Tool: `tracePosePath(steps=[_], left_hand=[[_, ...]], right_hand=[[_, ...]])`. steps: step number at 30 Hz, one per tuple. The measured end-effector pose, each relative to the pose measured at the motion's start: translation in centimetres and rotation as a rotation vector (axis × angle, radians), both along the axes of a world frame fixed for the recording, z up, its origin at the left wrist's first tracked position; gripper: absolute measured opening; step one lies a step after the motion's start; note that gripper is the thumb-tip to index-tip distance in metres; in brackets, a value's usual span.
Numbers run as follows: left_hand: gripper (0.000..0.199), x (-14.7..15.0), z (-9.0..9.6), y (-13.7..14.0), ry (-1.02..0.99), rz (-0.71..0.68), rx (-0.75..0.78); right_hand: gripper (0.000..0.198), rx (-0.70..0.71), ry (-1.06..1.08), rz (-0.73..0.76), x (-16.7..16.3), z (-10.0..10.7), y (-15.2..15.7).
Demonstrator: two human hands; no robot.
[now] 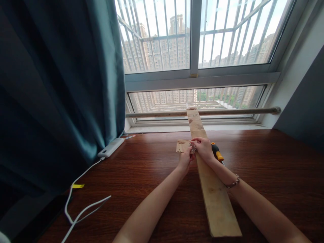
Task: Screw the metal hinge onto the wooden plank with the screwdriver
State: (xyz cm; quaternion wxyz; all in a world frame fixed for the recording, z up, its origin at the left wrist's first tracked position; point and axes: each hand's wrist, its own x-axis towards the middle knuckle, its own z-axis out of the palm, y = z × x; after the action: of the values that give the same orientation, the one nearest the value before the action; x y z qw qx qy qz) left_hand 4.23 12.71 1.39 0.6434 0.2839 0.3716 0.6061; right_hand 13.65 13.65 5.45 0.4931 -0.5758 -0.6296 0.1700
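Note:
A long pale wooden plank lies lengthwise over the dark brown tabletop, its far end reaching toward the window. Beside its left edge, my left hand is closed on a short wooden block. My right hand rests over the plank, its fingertips pinched together close to the left thumb. Something small and metallic glints between the two hands, mostly hidden by the fingers, so its kind is unclear. A screwdriver with a black and yellow handle lies just right of the plank, partly behind my right wrist.
At the left, a white power bank trails a white cable over the tabletop. A yellow strip lies near the cable. A blue curtain hangs on the left. Along the window runs a horizontal rail.

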Motion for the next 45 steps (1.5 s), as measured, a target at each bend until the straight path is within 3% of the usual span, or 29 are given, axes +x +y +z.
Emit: tracePosePath(steps=[21,33,40,45], left_hand=[[0.025,-0.1,-0.3,0.1,0.054,0.003,0.033],[0.026,0.0,-1.1,0.2,0.040,0.007,0.028],[0.038,-1.3,-2.1,1.3,0.163,0.122,0.016],[0.016,-4.5,-1.3,2.4,0.261,0.313,-0.164]], right_hand=[[0.029,0.026,0.161,0.069,0.2,-1.6,1.3],[0.036,0.036,0.453,0.002,0.7,-1.3,2.1],[0.031,-0.009,0.635,-0.016,1.0,-1.2,2.3],[0.019,-0.074,0.881,0.040,0.7,-0.1,1.8]])
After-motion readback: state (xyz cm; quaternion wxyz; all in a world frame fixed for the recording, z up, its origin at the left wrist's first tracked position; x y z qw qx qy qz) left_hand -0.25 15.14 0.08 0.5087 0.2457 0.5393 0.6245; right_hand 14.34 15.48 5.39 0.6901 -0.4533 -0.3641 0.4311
